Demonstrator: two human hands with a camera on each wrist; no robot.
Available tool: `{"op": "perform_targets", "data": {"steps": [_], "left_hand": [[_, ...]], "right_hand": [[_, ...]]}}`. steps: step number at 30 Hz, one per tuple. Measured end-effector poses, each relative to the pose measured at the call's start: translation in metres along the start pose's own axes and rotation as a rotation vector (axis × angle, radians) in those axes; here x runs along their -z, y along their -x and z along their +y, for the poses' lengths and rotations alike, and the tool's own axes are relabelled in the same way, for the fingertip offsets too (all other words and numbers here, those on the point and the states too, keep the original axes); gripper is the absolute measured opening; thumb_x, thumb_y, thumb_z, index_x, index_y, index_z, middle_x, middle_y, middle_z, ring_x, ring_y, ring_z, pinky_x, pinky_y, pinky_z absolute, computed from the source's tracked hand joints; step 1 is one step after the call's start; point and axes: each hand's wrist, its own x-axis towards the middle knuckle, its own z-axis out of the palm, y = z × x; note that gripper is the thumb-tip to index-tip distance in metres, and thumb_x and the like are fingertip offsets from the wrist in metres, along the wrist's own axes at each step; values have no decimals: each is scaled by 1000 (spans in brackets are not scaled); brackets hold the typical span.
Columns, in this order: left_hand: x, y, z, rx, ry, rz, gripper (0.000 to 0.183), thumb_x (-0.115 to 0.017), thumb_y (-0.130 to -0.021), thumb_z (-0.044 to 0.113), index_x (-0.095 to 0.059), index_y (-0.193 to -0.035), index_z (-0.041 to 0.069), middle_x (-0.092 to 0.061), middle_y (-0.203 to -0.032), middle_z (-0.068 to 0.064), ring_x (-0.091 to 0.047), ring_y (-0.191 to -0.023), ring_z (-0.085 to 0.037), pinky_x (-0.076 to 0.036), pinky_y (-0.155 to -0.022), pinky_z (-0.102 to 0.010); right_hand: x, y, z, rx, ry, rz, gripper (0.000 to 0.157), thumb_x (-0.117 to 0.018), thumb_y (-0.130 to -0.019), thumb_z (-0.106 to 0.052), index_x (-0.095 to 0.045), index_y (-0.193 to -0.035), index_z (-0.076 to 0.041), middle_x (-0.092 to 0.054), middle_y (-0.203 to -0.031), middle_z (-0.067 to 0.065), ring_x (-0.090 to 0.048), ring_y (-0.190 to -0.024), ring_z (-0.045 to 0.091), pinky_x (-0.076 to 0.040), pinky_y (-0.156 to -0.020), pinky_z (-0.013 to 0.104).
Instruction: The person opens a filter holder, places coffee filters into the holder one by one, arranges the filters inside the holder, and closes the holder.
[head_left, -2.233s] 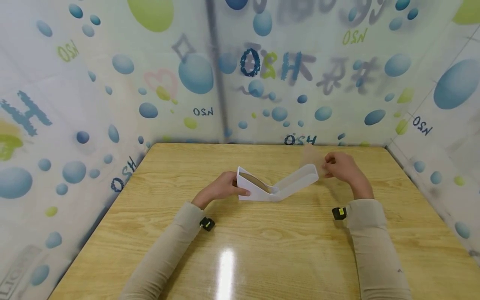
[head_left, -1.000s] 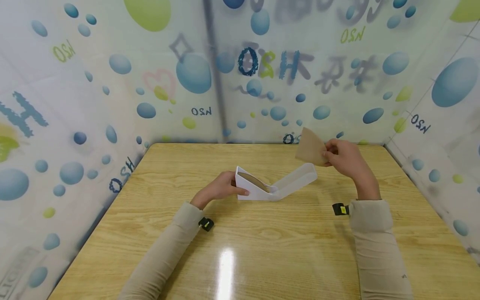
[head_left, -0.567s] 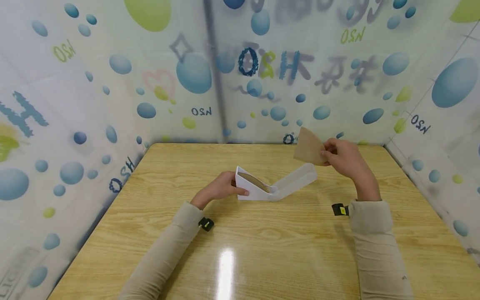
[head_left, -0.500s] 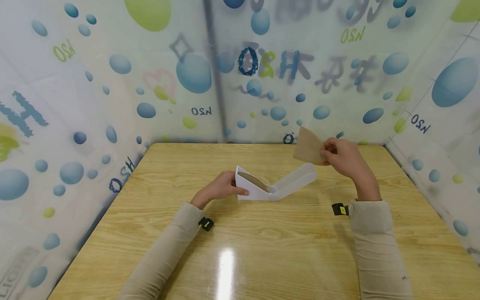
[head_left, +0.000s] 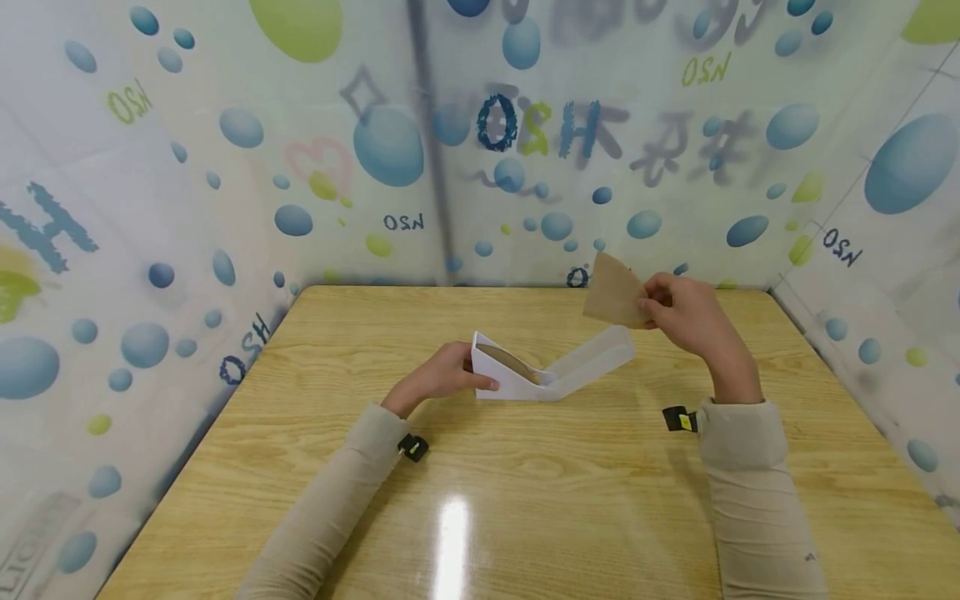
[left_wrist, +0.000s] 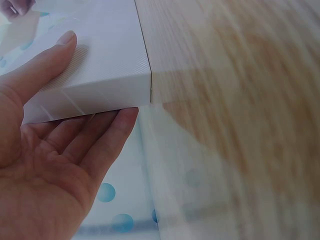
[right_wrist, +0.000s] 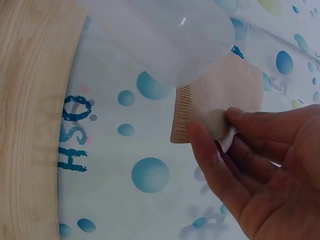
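Observation:
A white coffee filter box (head_left: 498,381) stands on the table, its translucent lid (head_left: 592,363) swung open to the right. Brown filters (head_left: 508,361) show inside it. My left hand (head_left: 447,372) grips the box's left end; in the left wrist view the thumb lies on one broad face of the box (left_wrist: 107,47) and the fingers curl around the end. Above and behind the lid, my right hand (head_left: 692,315) pinches a tan paper coffee filter (head_left: 613,292) at its right side. The right wrist view shows this filter's crimped edge (right_wrist: 183,107), partly behind the lid (right_wrist: 155,40).
The wooden table (head_left: 570,500) reaches back to a wall covering (head_left: 480,192) printed with blue and green drops, with more of it on both sides. A small black device (head_left: 413,447) sits at the left cuff, another black device (head_left: 679,419) at the right cuff.
The right hand has lifted the filter from low behind the lid, turned it broad side to view, then drifted slightly left and up. The left hand and the box have stayed put.

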Motion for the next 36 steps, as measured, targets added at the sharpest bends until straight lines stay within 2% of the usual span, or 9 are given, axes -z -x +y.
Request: {"op": "perform_targets", "data": {"steps": [10, 25, 36], "left_hand": [[0, 0, 1, 5, -6, 9, 34, -81, -91, 17, -70, -120, 4, -77, -110, -13, -71, -88, -12, -54, -73, -25], [0, 0, -1, 5, -8, 13, 33, -81, -91, 17, -71, -119, 4, -77, -108, -12, -70, -86, -11, -53, -73, -26], [0, 1, -1, 4, -1, 6, 33, -81, -91, 17, -70, -119, 3, -77, -108, -13, -70, -86, -11, -54, -73, -26]], "right_hand": [[-1, 0, -4, 29, 12, 21, 23, -60, -105, -14, -65, -119, 4, -71, -107, 27, -73, -83, 29, -57, -67, 31], [-5, 1, -10, 62, 11, 39, 23, -61, -105, -15, -66, -119, 3, -72, -108, 27, -73, -84, 30, -59, -69, 36], [-5, 3, -11, 63, 5, 58, 23, -62, -105, -15, -66, -119, 2, -72, -107, 26, -73, -85, 32, -57, -65, 31]]}}
